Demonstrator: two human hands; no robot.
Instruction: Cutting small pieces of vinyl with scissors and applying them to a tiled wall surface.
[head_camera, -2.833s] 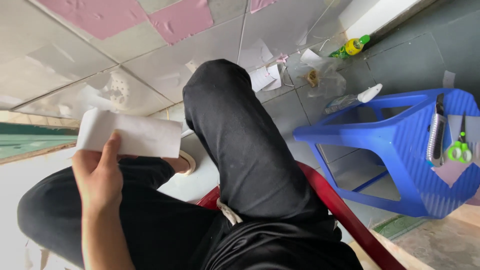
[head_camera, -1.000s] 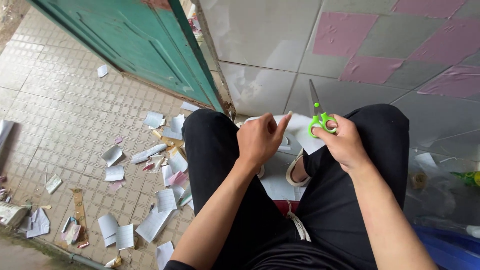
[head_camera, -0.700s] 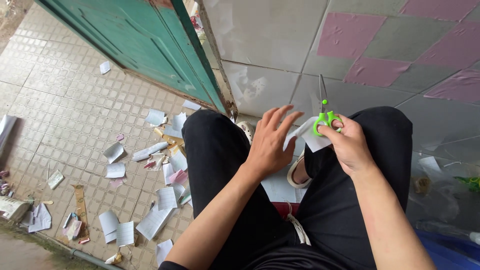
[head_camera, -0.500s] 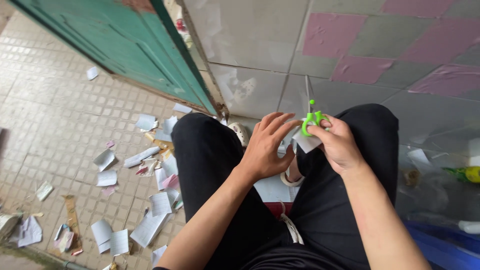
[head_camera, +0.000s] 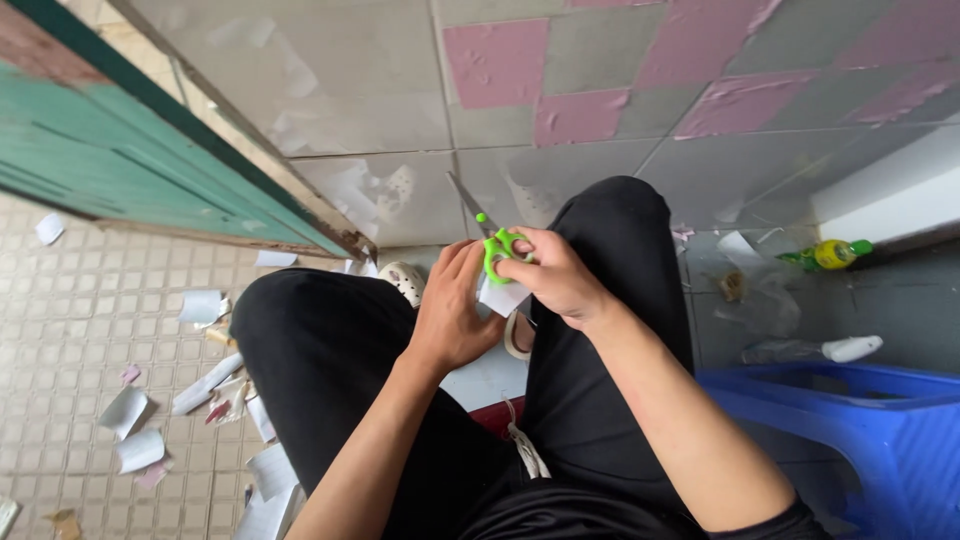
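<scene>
Right hand (head_camera: 560, 282) grip clenched on green scissors (head_camera: 492, 240); left hand (head_camera: 455, 315) seemingly pinching white paper (head_camera: 503, 297) (mostly hidden).

Black trousers (head_camera: 330, 350), white drawstring (head_camera: 525, 450), bare forearms.

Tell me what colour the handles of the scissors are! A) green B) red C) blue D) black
A: the right hand grips scissors with bright green handles, their grey blades pointing up, while the left hand holds a small white piece of paper beside them.
</scene>
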